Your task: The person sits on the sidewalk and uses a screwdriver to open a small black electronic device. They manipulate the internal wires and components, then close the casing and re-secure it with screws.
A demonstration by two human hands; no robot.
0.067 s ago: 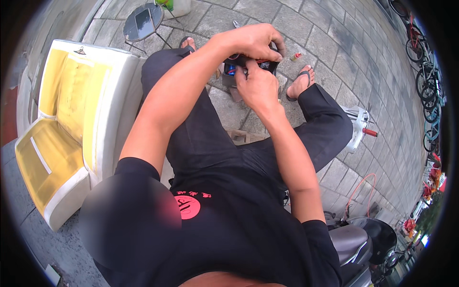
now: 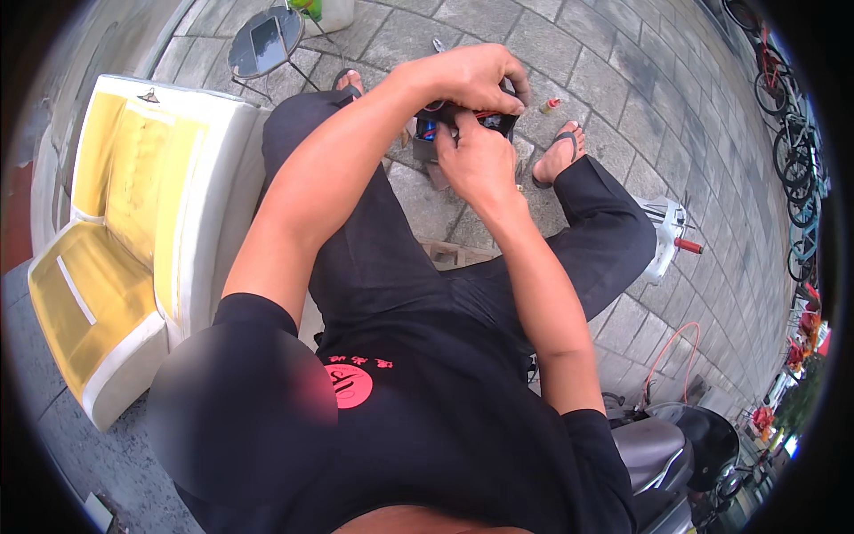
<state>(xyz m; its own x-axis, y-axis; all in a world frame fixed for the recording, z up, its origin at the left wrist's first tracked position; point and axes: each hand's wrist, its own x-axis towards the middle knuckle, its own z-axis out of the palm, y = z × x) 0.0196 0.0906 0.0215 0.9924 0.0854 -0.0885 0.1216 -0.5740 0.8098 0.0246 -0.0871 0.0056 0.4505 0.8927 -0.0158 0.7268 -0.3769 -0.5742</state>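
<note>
Between my knees stands an open dark box (image 2: 425, 149) with a blue part (image 2: 428, 130) and red-orange wires (image 2: 487, 114) inside. My left hand (image 2: 485, 76) arches over its far side, thumb and fingers curled closed at the far right edge; what they grip is partly hidden. From the near side my right hand (image 2: 480, 162) reaches in, its thumb and forefinger bent together over the opening. Whatever lies between those fingertips is too small or covered to name.
A small bottle with a red cap (image 2: 551, 105) and a metal tool (image 2: 439, 44) lie on the paving beyond. Left are a yellow-and-white seat (image 2: 124, 196) and a round table (image 2: 267, 44). A white piece with a red handle (image 2: 665, 240) and a scooter (image 2: 654, 449) are right.
My right hand has shifted very slightly to the left over the box. The left hand stays where it was.
</note>
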